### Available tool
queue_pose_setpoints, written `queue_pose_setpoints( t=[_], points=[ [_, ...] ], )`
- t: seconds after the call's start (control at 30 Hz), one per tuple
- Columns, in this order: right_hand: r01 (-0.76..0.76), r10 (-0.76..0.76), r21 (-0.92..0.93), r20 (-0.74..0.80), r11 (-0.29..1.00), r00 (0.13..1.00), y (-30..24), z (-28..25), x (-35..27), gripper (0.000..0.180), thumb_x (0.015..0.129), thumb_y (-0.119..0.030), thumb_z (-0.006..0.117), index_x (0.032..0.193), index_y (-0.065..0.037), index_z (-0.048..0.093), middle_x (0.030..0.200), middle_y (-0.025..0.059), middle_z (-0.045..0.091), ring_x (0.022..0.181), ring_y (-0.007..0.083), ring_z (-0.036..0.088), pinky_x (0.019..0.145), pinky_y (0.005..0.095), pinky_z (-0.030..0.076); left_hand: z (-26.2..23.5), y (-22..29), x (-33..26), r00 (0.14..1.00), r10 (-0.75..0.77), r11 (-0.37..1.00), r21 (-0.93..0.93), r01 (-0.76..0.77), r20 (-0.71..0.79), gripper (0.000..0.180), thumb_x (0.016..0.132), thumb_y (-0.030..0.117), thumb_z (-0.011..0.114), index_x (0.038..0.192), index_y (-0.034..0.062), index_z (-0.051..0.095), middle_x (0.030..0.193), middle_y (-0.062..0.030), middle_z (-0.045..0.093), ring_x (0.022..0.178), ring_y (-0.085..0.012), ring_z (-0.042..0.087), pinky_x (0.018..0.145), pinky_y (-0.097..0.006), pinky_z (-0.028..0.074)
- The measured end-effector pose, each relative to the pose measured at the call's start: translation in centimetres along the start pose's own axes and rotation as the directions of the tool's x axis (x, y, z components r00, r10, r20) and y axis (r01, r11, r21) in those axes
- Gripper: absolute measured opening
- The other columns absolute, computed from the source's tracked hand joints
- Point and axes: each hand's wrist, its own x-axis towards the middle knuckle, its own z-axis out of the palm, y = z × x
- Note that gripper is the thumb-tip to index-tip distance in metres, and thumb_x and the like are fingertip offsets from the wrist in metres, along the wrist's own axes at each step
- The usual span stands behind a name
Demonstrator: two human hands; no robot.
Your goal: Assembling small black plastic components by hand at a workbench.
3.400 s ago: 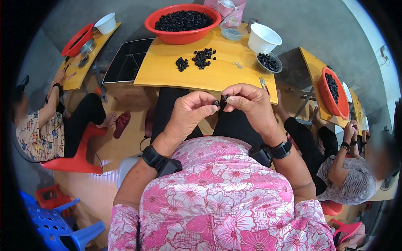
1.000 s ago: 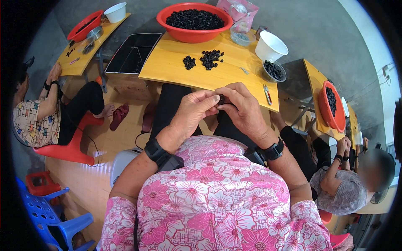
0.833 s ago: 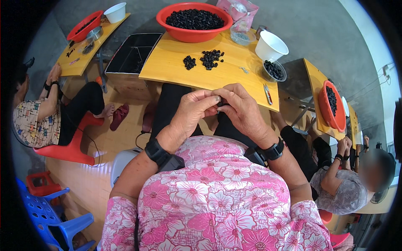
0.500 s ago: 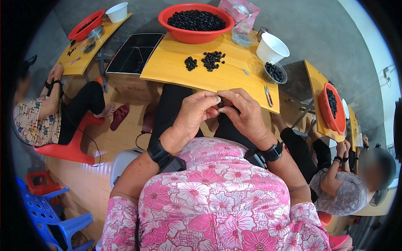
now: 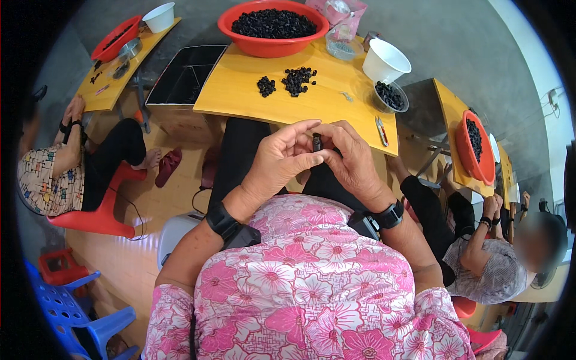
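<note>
Over my lap, just off the table's near edge, both hands meet around a small black cylindrical plastic piece [image 5: 317, 141]. My right hand [image 5: 350, 157] is closed on it with thumb and fingers. My left hand [image 5: 277, 155] curves around the other side, thumb and index finger apart, its thumb tip close to the right thumb. Two small heaps of black pieces, a smaller left heap [image 5: 266, 87] and a larger right heap [image 5: 298, 81], lie on the yellow table [image 5: 234, 90]. Behind them stands a red basin [image 5: 273, 47] full of similar pieces.
At the table's right are a white tub [image 5: 386, 60], a clear bowl of black pieces [image 5: 390, 96], a clear container [image 5: 343, 49] and red-handled snips [image 5: 382, 131]. A black-topped box [image 5: 187, 77] adjoins the left edge. Co-workers sit left [image 5: 54, 174] and right [image 5: 489, 270] at similar tables.
My left thumb and index finger have spread apart from their pinch, and the black piece now shows upright between my hands. The view has shifted slightly.
</note>
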Motion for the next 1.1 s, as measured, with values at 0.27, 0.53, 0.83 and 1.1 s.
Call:
queue_pose_setpoints(
  t=[0.27,0.53,0.83,1.1],
  points=[
    [-0.027,0.027,0.051,0.0,0.998,1.0,-0.1,-0.1,-0.5,0.036,0.081,-0.007,0.064,0.116,-0.006,0.055,0.091,0.0135,0.056,0.082,0.0321,0.057,0.073,0.0362,0.047,0.3,-0.2,0.1,0.997,0.064,0.971,0.227,-0.071,0.036,0.052,0.08,0.009,0.076,0.128,0.0015,0.057,0.084,0.0044,0.054,0.071,-0.0026,0.048,0.066,-0.016,0.042],
    [0.001,-0.001,0.039,-0.003,0.999,1.0,0.0,-0.3,-0.3,0.033,0.085,-0.012,0.062,0.116,-0.006,0.054,0.09,0.0129,0.057,0.083,0.032,0.057,0.074,0.0368,0.046,0.3,0.7,0.5,0.991,0.12,0.897,0.423,-0.131,0.051,0.044,0.079,0.018,0.079,0.116,0.0011,0.064,0.083,0.0005,0.058,0.071,-0.005,0.053,0.064,-0.019,0.045],
    [-0.008,0.013,0.12,-0.041,0.993,0.999,0.5,-0.3,-0.5,0.027,0.084,-0.008,0.06,0.111,-0.005,0.057,0.094,0.0141,0.06,0.087,0.0319,0.059,0.078,0.0366,0.047,0.7,-0.3,0.9,0.987,0.158,0.899,0.412,-0.15,0.016,0.033,0.08,0.011,0.076,0.109,-0.0008,0.065,0.08,0.0016,0.056,0.07,-0.0042,0.051,0.062,-0.02,0.043],
    [-0.129,0.128,0.006,-0.145,0.992,0.981,3.1,-0.4,1.6,0.026,0.083,-0.003,0.063,0.108,-0.003,0.057,0.085,0.0118,0.057,0.078,0.0264,0.058,0.07,0.0328,0.047,-0.6,-2.5,1.6,0.998,0.052,0.973,0.228,-0.041,-0.042,0.045,0.085,-0.001,0.062,0.13,-0.001,0.054,0.091,0.0,0.062,0.079,-0.0033,0.054,0.072,-0.017,0.045]
  ],
)
